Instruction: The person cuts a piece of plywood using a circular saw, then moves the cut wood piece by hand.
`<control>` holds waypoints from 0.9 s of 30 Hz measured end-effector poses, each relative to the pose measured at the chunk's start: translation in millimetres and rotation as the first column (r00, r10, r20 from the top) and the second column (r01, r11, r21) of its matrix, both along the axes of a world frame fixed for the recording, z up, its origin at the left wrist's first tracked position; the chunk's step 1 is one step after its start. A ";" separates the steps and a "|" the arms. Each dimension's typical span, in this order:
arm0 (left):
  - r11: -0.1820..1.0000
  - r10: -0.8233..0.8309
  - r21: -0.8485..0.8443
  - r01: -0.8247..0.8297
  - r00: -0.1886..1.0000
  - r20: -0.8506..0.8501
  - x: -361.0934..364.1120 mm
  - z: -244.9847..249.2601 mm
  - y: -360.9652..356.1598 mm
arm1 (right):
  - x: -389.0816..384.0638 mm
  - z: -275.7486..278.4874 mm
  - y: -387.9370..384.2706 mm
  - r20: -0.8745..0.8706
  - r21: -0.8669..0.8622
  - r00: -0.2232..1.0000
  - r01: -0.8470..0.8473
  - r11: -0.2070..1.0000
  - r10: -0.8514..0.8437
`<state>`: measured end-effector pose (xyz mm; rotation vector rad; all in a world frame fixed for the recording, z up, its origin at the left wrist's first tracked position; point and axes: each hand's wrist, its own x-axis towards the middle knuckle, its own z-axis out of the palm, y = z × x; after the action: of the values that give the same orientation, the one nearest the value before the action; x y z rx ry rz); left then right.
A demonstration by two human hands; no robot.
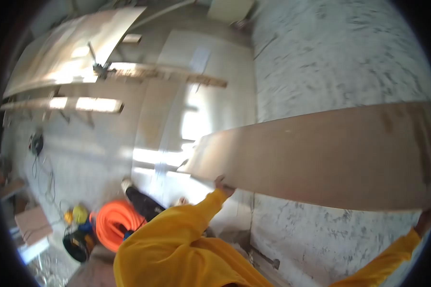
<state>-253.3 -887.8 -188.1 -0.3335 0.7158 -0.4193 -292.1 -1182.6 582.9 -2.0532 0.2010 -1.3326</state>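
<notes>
A long brown wooden board [311, 155] stretches from the middle of the view to the right edge, in front of the pale wall. My left hand [225, 185], at the end of a yellow sleeve, grips the board's lower edge near its left end. At the far right my right hand [426, 221] holds the lower edge near the other end; its fingers are partly hidden in the dark rim of the view. The board's left end lies over a sunlit patch of floor.
A large sheet [76, 50] rests on wooden beams [167, 73] at the upper left. A coiled orange hose [114, 225] lies at the lower left, near a dark round tool [77, 245]. Another device with a cord [36, 143] sits on the floor farther left.
</notes>
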 end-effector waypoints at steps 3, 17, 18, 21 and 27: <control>0.996 -0.074 0.030 0.078 0.990 -0.124 7.1 8.8 -45.3 | -4.5 -29.6 -99.1 -0.193 -0.358 0.955 0.145 0.922 -0.225; -0.211 -0.842 0.755 0.621 0.277 -0.463 -16.7 -52.2 116.4 | 7.7 -112.3 -340.9 0.297 -0.944 0.688 0.315 -0.097 -0.662; -0.361 -0.899 0.917 0.166 0.198 -0.390 -38.0 -157.2 161.7 | 16.9 -106.6 -357.1 0.387 -0.921 0.593 0.288 -0.263 -0.706; -0.626 -0.561 0.659 0.417 0.345 -0.752 -26.7 -65.3 280.5 | 36.7 -130.0 -226.5 0.317 -0.893 0.621 0.450 -0.005 -0.717; -0.740 -0.270 0.506 0.443 0.493 -0.827 -57.0 19.0 447.6 | 73.5 -147.4 -87.5 0.283 0.190 0.934 -0.278 0.942 0.218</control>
<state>-310.3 -440.2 -169.2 2.1319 1.0820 -0.6347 -218.6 -1270.0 435.5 -1.6345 -0.0243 -1.3348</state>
